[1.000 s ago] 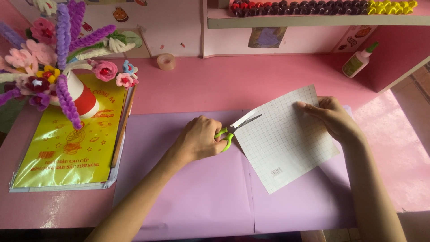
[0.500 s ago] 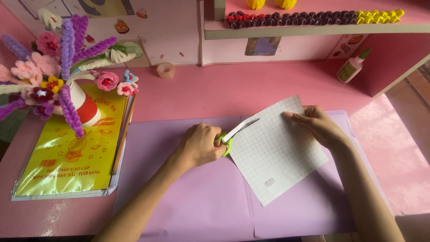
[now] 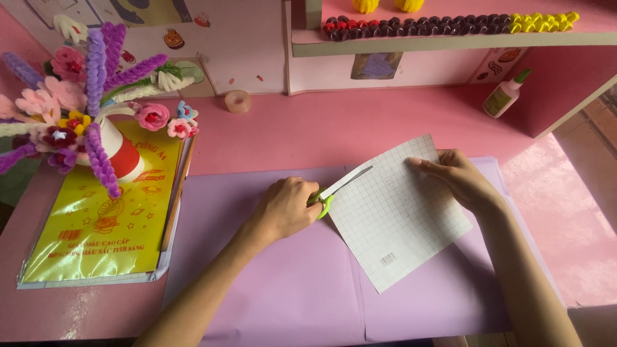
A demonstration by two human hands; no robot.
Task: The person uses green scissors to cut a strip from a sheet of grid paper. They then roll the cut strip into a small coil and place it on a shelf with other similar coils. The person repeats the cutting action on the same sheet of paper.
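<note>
My left hand (image 3: 287,207) grips green-handled scissors (image 3: 337,189) whose blades point up and right along the left edge of a white gridded sheet of paper (image 3: 398,215). My right hand (image 3: 457,177) pinches that sheet at its upper right corner, thumb on top. The sheet lies tilted over a large purple paper (image 3: 283,283) spread on the pink desk (image 3: 334,128).
A yellow packet of paper (image 3: 106,222) lies at the left with a cup of pipe-cleaner flowers (image 3: 96,115) on it. A roll of tape (image 3: 237,101) and a glue bottle (image 3: 505,94) stand near the back wall. A shelf with beads (image 3: 450,26) runs above.
The view has shifted slightly downward. Both hands and the gridded sheet stay in nearly the same place on the purple paper, with the scissors still at the sheet's left edge.
</note>
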